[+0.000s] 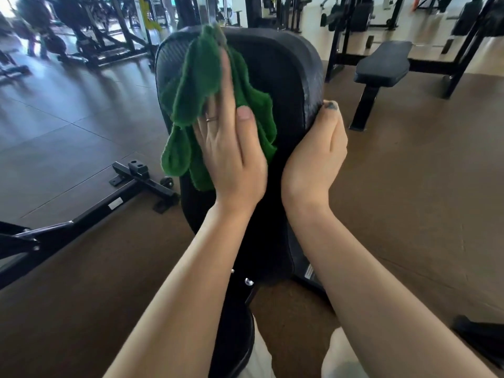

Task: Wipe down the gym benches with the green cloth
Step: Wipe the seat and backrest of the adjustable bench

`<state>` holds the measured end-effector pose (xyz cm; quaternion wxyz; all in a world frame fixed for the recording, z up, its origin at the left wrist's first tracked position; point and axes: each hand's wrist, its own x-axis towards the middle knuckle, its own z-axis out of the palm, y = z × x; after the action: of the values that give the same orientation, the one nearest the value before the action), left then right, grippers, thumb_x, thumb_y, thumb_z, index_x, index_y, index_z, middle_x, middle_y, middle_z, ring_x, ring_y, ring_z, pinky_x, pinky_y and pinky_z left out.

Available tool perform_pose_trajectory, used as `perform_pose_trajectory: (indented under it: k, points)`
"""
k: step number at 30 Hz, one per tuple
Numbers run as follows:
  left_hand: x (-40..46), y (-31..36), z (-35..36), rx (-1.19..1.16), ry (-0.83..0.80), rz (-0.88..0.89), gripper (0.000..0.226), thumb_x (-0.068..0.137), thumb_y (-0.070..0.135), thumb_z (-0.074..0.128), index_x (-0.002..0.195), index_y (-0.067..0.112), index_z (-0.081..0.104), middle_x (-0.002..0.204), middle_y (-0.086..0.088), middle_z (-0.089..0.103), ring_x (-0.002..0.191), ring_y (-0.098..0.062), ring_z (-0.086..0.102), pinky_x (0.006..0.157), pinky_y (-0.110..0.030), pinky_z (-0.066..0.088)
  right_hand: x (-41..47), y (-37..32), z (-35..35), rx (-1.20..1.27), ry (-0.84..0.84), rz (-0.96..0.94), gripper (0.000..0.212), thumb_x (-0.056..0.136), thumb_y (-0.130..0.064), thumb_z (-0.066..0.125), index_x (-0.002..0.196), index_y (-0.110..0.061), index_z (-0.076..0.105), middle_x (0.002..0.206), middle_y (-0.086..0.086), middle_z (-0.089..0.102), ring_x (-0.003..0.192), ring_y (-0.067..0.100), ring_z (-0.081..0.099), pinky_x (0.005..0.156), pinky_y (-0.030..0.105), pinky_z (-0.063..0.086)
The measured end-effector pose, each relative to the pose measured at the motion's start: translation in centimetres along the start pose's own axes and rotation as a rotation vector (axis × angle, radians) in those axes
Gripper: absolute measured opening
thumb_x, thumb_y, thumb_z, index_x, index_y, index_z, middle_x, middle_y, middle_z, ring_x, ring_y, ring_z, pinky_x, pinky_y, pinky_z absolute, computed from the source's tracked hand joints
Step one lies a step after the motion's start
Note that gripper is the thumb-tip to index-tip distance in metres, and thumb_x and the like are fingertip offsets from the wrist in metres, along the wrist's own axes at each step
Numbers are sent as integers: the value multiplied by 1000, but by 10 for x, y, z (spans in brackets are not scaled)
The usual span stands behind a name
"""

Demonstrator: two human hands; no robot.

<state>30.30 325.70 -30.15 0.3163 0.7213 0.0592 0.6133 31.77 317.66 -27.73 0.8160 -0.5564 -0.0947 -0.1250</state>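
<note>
- left hand (229, 148) is flat, fingers straight, pressing the green cloth (191, 105) onto the black bench pad (286, 77), around 11 o'clock of the pad
- right hand (316, 151) curls round the pad's edge at 3 o'clock, gripping it
- another flat bench (381, 66) sits off at 1 o'clock

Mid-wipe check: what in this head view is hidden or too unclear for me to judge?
- Backrest pad surface under the green cloth and left hand: covered, so cleanliness unknown.
- Right hand fingers: curled behind the pad's right edge, out of sight.
- Bench seat and base: blocked by both forearms and cut off by the bottom edge.
- Machines at top left: motion-blurred.
- Flat bench: too far for surface detail.
</note>
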Motion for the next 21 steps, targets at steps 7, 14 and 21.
perform_pose_trajectory:
  k: [7,14,21]
  points:
    - [-75,-78,-21,-137,218,-560,51,113,28,23,164,21,23,171,6,20,158,-9,15,130,-48,13,-1,1,1,-17,11,-24,40,108,-17,31,68,-22,34,58,-17,36,58,4,31,60,24,30]
    - [-40,-25,-13,-133,193,-723,54,112,20,30,164,29,19,174,8,5,158,-7,-1,125,-31,-3,-3,0,2,-11,35,-31,38,107,-20,33,68,-22,35,58,-18,39,59,3,32,64,30,33]
    - [-36,-30,-16,-196,104,-339,57,107,13,31,163,10,20,172,-3,15,159,-13,11,131,-41,9,1,4,1,19,34,-30,37,105,-20,33,69,-23,37,58,-19,41,60,1,34,67,29,35]
